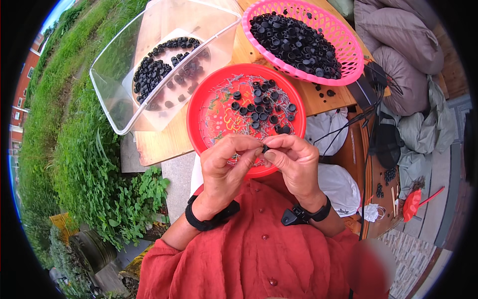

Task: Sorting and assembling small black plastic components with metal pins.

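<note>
My left hand (224, 158) and my right hand (297, 162) meet over the near edge of a round red tray (195, 117). Between their fingertips is a small black plastic cap (265, 148), pinched from both sides. Fingers cover most of it, so I cannot tell whether a metal pin is in it. On the tray, several loose black caps (259, 105) lie in a group toward the middle and right. Thin silvery pins or screws (226, 89) are scattered around them.
Behind the tray, a pink lattice basket (356, 65) is heaped with black caps. At left, a clear plastic bin (112, 74) holds more dark caps. Both rest on a wooden table (159, 147). Black cables (366, 117) hang at right, near white bags (338, 187).
</note>
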The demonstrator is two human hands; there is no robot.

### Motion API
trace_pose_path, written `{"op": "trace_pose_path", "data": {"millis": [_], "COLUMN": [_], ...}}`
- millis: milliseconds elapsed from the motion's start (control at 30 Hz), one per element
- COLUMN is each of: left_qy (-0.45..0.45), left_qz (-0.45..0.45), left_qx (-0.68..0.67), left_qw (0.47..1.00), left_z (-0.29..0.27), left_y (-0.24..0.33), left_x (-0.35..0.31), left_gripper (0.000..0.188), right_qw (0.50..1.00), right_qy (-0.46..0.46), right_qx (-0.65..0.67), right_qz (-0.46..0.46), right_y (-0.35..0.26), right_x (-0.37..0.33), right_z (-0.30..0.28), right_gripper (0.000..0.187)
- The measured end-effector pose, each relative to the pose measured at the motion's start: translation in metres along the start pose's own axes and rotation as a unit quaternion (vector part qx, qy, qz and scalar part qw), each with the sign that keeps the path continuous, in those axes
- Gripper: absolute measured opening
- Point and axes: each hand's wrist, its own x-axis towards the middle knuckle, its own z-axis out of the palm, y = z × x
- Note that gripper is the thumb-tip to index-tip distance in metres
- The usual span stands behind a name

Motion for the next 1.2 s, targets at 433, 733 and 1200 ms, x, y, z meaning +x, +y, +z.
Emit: {"op": "trace_pose_path", "data": {"millis": [433, 733, 1200], "left_qy": [-0.049, -0.138, -0.095], "left_qz": [-0.057, -0.012, -0.280], "left_qx": [0.133, 0.463, -0.098], "left_qw": [0.988, 0.875, 0.950], "left_z": [0.008, 0.014, 0.000], "left_y": [0.003, -0.017, -0.010], "left_x": [0.011, 0.031, 0.016], "left_gripper": [0.041, 0.032, 0.019], "right_qw": [0.997, 0.997, 1.000], "right_qy": [0.071, 0.072, 0.014], "right_qx": [-0.022, -0.012, -0.022], "right_qz": [-0.016, -0.017, -0.008], "right_y": [-0.012, -0.012, -0.002], "right_x": [0.002, 0.002, 0.009], "right_z": [-0.026, -0.035, -0.023], "right_gripper": [0.013, 0.014, 0.017]}}
